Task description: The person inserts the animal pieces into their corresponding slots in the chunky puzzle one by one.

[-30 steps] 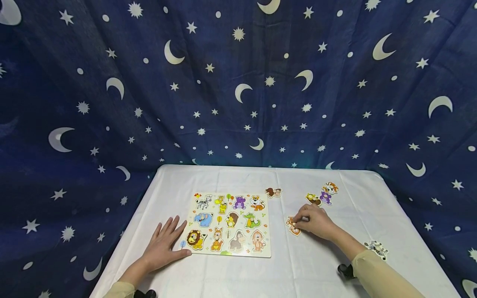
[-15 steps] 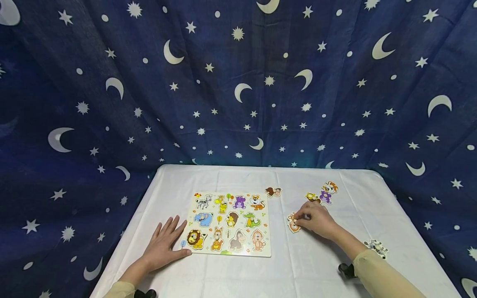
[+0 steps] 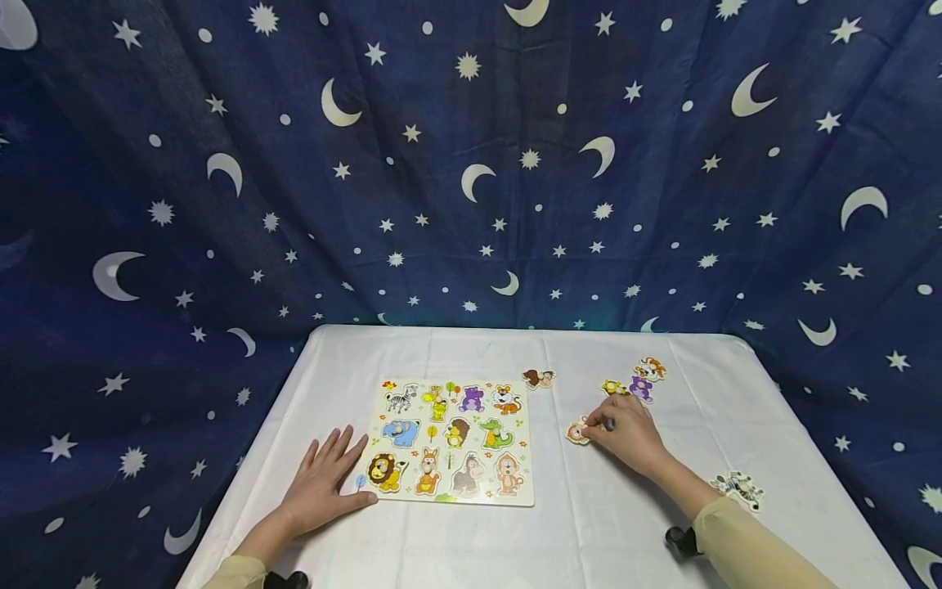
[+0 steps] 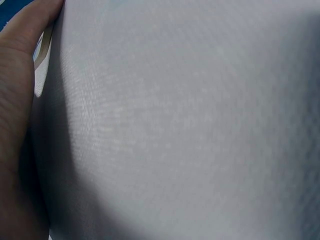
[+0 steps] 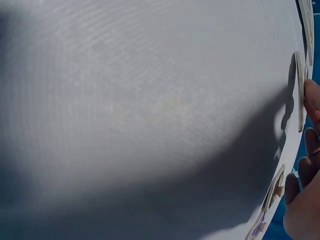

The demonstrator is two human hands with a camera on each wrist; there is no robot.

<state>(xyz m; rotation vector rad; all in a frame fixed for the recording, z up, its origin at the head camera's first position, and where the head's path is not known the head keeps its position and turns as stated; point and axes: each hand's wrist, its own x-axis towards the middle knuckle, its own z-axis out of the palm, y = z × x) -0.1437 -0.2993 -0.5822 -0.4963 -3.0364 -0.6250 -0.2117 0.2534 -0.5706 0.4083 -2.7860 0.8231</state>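
Orange-brown, the puzzle piece (image 3: 574, 433) right of the board (image 3: 475, 441) is pinched by the right hand (image 3: 625, 431); a loose grip could drop it. The left hand (image 3: 324, 484) lies spread at the board's corner.

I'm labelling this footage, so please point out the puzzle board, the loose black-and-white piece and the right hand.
Puzzle board (image 3: 527, 466), head view: bare right margin.
Loose black-and-white piece (image 3: 739, 489), head view: middle of its printed face.
Right hand (image 3: 629, 433), head view: back of the hand.
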